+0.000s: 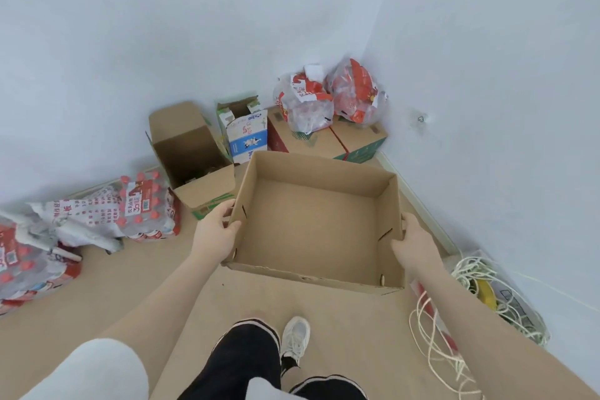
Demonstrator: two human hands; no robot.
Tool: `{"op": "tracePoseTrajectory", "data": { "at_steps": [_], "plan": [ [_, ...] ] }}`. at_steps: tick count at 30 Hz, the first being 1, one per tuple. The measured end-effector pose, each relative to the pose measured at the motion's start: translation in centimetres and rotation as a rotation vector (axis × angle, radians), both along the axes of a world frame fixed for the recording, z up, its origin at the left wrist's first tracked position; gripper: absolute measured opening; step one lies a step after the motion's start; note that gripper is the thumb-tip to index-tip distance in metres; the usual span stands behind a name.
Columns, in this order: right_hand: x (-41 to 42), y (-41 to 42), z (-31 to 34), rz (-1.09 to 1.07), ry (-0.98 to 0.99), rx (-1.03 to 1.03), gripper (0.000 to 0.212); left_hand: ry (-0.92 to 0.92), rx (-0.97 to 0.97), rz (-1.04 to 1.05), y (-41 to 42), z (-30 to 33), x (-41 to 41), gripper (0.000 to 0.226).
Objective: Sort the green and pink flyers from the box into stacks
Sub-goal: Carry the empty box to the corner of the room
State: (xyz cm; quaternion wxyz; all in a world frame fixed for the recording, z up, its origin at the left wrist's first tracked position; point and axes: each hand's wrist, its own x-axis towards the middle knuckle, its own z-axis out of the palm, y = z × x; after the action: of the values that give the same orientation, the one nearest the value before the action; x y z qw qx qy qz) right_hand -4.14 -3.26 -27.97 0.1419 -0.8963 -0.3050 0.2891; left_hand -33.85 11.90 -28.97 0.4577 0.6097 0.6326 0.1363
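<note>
Plainly, both arms reach forward: the left hand and right hand each clasp a side wall of a shallow, open-topped, plain brown cardboard box, held above the tan floor; its inside shows only bare cardboard. Shrink-wrapped bottle packs lie left, looped pale cord right, and other cartons stand beyond.

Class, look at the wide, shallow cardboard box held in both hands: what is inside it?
The shallow brown cardboard box shows only its bare floor and inner walls; no flyers are visible. The left hand and right hand grip its sides, and nothing covers the inside.
</note>
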Motion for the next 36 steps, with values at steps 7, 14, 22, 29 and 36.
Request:
{"op": "tracePoseTrajectory", "data": {
  "at_steps": [7,14,22,29,36],
  "plan": [
    [8.9,11.0,-6.4,-0.144,0.078,-0.047,0.058,0.205,0.073,-0.137,11.5,-4.3,7.2,0.039],
    [13.2,20.2,-16.6,-0.236,0.429,-0.189,0.008,0.294,0.161,-0.266,24.9,-10.8,13.4,0.038],
    [12.3,27.7,-33.4,-0.220,0.521,-0.275,0.014,0.375,0.317,-0.375,31.5,-26.5,17.3,0.055],
    [9.0,32.2,-43.6,-0.290,0.522,-0.354,0.021,0.317,-0.154,0.166,21.8,-37.8,14.3,0.054],
    [7.8,34.8,-51.7,-0.413,0.514,-0.433,0.014,-0.132,-0.930,0.859,17.9,-46.5,15.0,0.051]
  ]
}}
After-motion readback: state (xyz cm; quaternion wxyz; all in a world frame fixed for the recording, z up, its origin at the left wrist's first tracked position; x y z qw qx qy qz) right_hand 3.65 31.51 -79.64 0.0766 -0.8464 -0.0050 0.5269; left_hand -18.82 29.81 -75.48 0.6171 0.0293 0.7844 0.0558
